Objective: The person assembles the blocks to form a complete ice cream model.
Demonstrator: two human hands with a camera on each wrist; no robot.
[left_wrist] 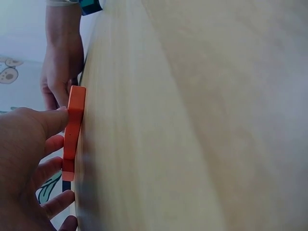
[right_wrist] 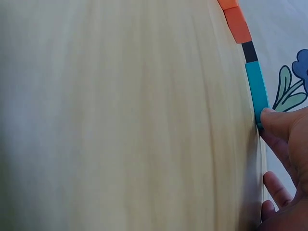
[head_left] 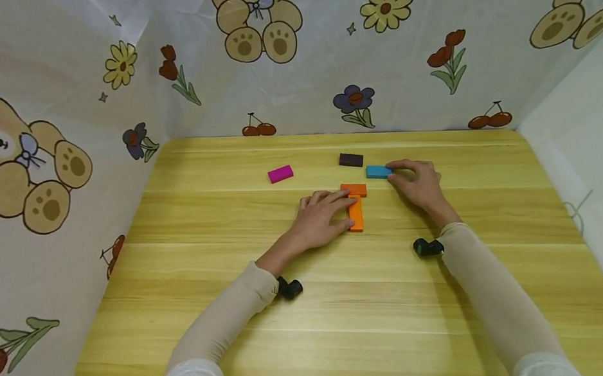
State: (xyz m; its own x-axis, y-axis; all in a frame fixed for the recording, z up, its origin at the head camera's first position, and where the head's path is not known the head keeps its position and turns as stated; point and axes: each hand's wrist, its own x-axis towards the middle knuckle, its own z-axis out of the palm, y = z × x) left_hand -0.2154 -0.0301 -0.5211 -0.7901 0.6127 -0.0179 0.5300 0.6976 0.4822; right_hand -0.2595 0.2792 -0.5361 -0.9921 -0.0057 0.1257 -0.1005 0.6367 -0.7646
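Note:
Two orange blocks meet in a T in the head view. The crosswise orange block (head_left: pixel 357 189) lies at the far end of the lengthwise orange block (head_left: pixel 356 217). My left hand (head_left: pixel 319 219) rests along their left side with fingers spread. Its thumb touches the lengthwise block low down, as the left wrist view also shows at the orange side (left_wrist: pixel 73 127). To the right, my right hand (head_left: pixel 419 185) pinches the right end of a light blue block (head_left: pixel 377 171) between thumb and index finger. The blue block (right_wrist: pixel 257 86) lies flat on the table, its other end uncovered.
A dark brown block (head_left: pixel 351 160) sits just behind and left of the blue one. Farther left lies a magenta block (head_left: pixel 280 174). The wooden table (head_left: pixel 214 227) ends at the back against a bear-print cloth (head_left: pixel 287 92).

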